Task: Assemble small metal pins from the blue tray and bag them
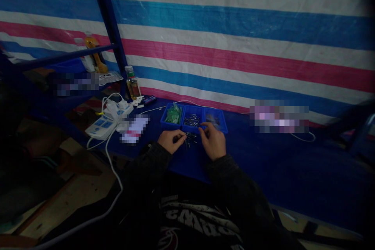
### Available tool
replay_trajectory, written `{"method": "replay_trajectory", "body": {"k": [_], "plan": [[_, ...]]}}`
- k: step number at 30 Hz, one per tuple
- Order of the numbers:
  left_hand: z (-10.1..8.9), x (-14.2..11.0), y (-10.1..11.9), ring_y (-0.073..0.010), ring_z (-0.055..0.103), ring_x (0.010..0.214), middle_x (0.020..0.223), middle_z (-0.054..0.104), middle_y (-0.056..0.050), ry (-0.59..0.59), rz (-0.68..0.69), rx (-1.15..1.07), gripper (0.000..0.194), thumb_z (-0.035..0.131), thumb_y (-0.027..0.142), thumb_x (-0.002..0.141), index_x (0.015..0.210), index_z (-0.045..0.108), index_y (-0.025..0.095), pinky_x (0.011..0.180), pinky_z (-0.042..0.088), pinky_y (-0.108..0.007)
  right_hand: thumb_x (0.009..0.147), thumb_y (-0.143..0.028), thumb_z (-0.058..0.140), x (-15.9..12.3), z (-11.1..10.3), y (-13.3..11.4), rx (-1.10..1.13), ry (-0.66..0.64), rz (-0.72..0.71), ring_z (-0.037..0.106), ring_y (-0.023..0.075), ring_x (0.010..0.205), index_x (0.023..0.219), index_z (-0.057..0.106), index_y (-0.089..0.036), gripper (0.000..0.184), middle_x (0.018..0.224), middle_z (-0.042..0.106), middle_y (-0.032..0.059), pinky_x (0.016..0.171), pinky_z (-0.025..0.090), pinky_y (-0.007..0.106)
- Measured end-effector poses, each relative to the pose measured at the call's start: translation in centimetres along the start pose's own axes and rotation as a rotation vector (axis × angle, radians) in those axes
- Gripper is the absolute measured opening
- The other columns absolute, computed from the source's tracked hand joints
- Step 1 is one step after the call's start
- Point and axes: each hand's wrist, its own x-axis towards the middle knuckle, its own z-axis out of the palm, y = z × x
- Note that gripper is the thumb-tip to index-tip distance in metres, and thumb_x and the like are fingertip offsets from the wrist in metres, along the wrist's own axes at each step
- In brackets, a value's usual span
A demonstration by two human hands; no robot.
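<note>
Three blue bins stand side by side on the blue table (249, 156). The left bin (163, 120) holds green plastic pieces (173, 114), and the middle one holds a heap of small dark metal pins (191, 120). Blurred, unclear items lie in the right bin (225, 123). A few more pins (191, 139) are spread on the table in front of the bins. My left hand (172, 140) is closed in a pinch beside these loose pins; whatever it grips is too small to name. My right hand (213, 141) has its fingertips together at the middle bin's front edge, their contents hidden.
On the left lie a white power strip (101, 125) with cables and a lit phone (135, 129). A bottle (133, 84) stands behind them by the blue metal frame (109, 19). A striped tarp (234, 39) hangs at the back. A blurred-out object (278, 117) lies right.
</note>
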Motion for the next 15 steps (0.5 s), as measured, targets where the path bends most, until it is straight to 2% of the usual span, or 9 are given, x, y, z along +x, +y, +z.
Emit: {"method": "replay_trajectory", "body": {"k": [3, 8, 11, 15], "plan": [[0.1, 0.0, -0.1, -0.0082, 0.055, 0.054, 0.065, 0.069, 0.000, -0.003, 0.001, -0.001, 0.019, 0.059, 0.029, 0.090, 0.087, 0.072, 0.016, 0.054, 0.039, -0.018, 0.092, -0.031, 0.053, -2.2, 0.4, 0.6, -0.015, -0.129, -0.071, 0.060, 0.0142, 0.064, 0.089, 0.064, -0.023, 0.014, 0.075, 0.067, -0.0006, 0.058, 0.034, 0.025], [0.2, 0.0, -0.2, -0.0085, 0.055, 0.054, 0.064, 0.068, 0.000, -0.014, 0.006, 0.004, 0.020, 0.059, 0.030, 0.090, 0.088, 0.072, 0.016, 0.054, 0.039, -0.018, 0.090, -0.028, 0.058, -3.6, 0.7, 1.0, -0.101, -0.218, -0.113, 0.060, 0.0153, 0.075, 0.099, 0.062, -0.023, 0.011, 0.086, 0.065, 0.0013, 0.061, 0.036, 0.025], [0.2, 0.0, -0.2, -0.0085, 0.056, 0.054, 0.064, 0.068, 0.001, -0.018, 0.003, 0.006, 0.020, 0.059, 0.030, 0.090, 0.088, 0.072, 0.016, 0.053, 0.038, -0.018, 0.093, -0.027, 0.055, -3.4, 0.7, 0.9, -0.127, -0.244, -0.112, 0.060, 0.0147, 0.075, 0.093, 0.062, -0.024, 0.007, 0.087, 0.063, 0.0010, 0.061, 0.035, 0.026], [0.2, 0.0, -0.2, -0.0087, 0.057, 0.056, 0.065, 0.069, 0.000, -0.032, 0.008, -0.004, 0.019, 0.059, 0.030, 0.090, 0.088, 0.072, 0.016, 0.054, 0.040, -0.018, 0.094, -0.025, 0.054, -3.3, 0.8, 0.9, -0.147, -0.258, -0.115, 0.059, 0.0144, 0.073, 0.088, 0.061, -0.024, 0.010, 0.086, 0.062, 0.0004, 0.060, 0.033, 0.026]]}}
